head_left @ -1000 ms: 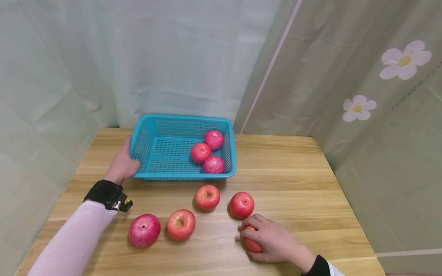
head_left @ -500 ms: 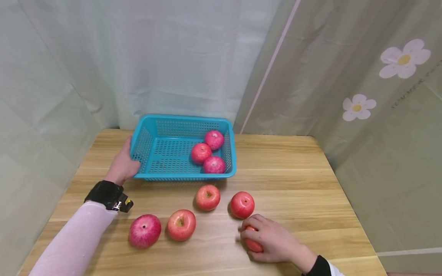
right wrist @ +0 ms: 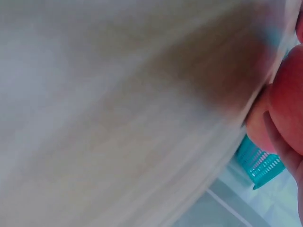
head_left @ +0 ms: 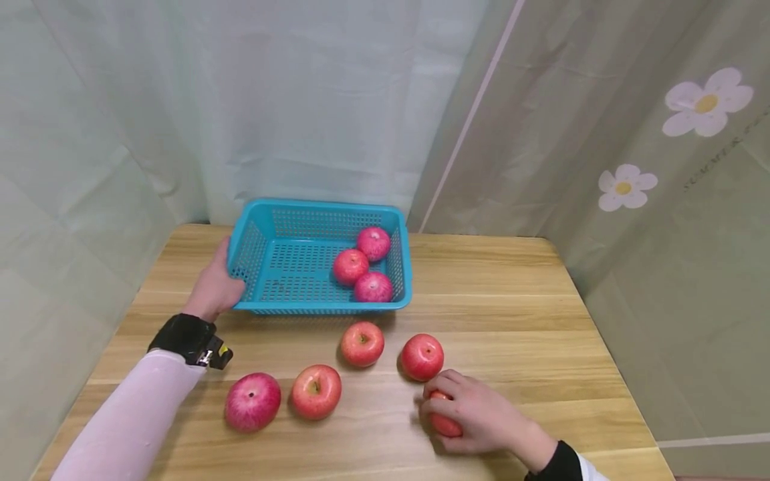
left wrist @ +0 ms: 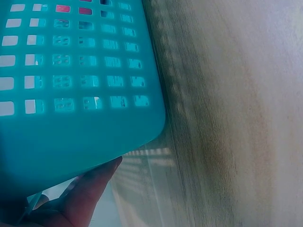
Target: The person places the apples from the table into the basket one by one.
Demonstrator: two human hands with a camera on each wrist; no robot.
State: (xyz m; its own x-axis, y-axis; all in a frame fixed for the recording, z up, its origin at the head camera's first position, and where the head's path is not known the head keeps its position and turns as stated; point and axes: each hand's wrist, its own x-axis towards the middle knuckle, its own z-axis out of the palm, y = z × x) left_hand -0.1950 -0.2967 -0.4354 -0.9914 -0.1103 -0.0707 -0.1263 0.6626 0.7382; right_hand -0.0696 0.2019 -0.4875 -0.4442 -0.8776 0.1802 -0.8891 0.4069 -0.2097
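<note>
My left hand [head_left: 213, 287] grips the left end of a blue plastic basket [head_left: 319, 306], thumb over the rim. In the left wrist view, fingers [left wrist: 90, 189] lie against the basket's perforated wall [left wrist: 71, 132]. Inside the basket, three red apples [head_left: 351, 267] sit together at the right end. At the front right, my right hand [head_left: 481, 414] holds a red apple [head_left: 445, 415], fingers curled over it and partly hiding it. That apple [right wrist: 291, 94] fills the right edge of the right wrist view, a finger along it. Just beyond the hand lies another apple [head_left: 422, 357].
On the wooden table [head_left: 493, 300] in front of the basket rest a pinkish apple [head_left: 363, 344], a yellowish-red apple [head_left: 316, 392] and a dark pink apple [head_left: 253, 402]. A pale curtain [head_left: 337, 100] hangs behind the table and along both sides.
My right hand has shifted slightly to the right and away from me with the apple. The left hand and basket stay where they were.
</note>
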